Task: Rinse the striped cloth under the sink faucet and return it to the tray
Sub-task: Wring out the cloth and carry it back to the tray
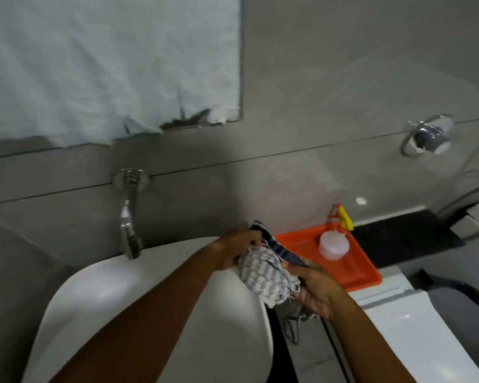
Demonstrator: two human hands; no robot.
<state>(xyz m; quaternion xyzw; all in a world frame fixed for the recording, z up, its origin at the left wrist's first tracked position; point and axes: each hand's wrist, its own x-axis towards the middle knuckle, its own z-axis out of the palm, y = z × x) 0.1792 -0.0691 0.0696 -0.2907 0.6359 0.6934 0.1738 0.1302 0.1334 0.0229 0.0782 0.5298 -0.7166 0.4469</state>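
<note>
Cloth (pixel 266 272) print blurred, unreadable

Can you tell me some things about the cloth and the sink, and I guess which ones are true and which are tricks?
1. Both hands hold the striped cloth. True.
2. The cloth lies flat in the orange tray. False: it is bunched between the left hand and the right hand.
3. A spray bottle stands in the tray. True.
4. The faucet is on the tray's right. False: it is left, over the sink.
</note>
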